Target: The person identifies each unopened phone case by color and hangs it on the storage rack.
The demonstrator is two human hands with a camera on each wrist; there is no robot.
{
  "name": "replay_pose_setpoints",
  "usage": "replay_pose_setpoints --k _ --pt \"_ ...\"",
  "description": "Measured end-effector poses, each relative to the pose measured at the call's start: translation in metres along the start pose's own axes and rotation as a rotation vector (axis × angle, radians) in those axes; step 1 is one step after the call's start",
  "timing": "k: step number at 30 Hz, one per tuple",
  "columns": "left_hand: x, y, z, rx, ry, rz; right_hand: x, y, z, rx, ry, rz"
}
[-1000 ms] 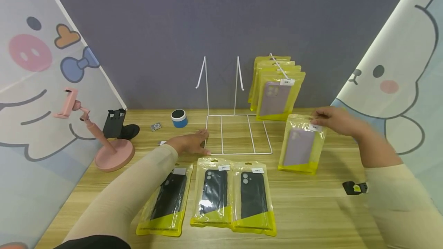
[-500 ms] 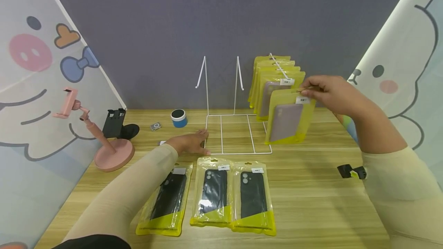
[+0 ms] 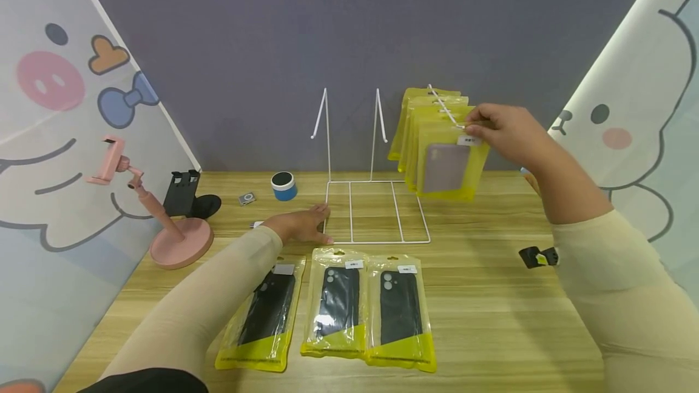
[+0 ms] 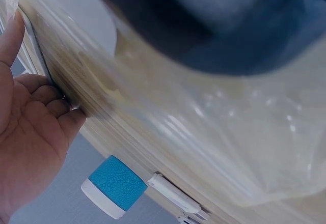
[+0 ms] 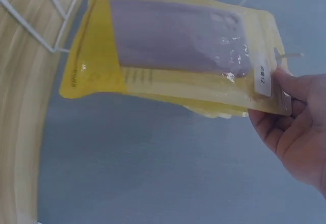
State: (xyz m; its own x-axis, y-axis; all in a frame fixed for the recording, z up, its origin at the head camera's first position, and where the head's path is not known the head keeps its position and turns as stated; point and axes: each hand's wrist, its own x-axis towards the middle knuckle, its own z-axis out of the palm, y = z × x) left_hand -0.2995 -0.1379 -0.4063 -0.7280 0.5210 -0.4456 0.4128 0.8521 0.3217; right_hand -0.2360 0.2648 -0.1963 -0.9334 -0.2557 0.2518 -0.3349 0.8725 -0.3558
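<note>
Lifted off the table since the earlier frames and carried up and back: the purple-case packet, now level with the tip of the right-hand hook of the white wire rack, in front of the yellow packets already hanging there. Pinched at its top edge by the right hand, thumb and fingers closed on the header by the hang hole. Not clear from the head view whether the hole is over the hook yet; likely the threading step, with the release not yet made. Unmoved meanwhile: the left hand, flat on the table against the rack's base, fingers relaxed, holding nothing. Three black-case packets in a row near the front edge.

Left wrist view: palm and loosely bent fingers against the wooden edge, a blue round speaker just beyond; much else blurred.

Right wrist view: the packet gripped at its labelled end by fingertips, other packets behind it.
</note>
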Motion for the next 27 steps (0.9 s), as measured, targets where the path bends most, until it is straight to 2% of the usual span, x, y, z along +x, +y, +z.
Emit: replay_pose_setpoints --k 9,16,21,25,27 --pt "0.0 0.001 0.001 0.012 -0.012 0.003 0.029 0.003 0.008 -0.108 0.05 0.034" --pt "0.001 0.002 0.002 0.025 -0.006 0.005 0.041 0.007 0.008 -0.099 0.061 0.108" --pt "-0.001 0.006 0.002 0.0 -0.005 0.007 0.033 0.014 0.01 -0.032 0.078 0.147" --pt "-0.001 0.006 0.001 -0.001 -0.005 0.006 0.014 0.02 0.015 0.027 0.137 0.158" --pt "0.0 0.005 0.001 0.011 0.004 0.012 -0.001 0.023 0.021 0.025 0.128 0.158"
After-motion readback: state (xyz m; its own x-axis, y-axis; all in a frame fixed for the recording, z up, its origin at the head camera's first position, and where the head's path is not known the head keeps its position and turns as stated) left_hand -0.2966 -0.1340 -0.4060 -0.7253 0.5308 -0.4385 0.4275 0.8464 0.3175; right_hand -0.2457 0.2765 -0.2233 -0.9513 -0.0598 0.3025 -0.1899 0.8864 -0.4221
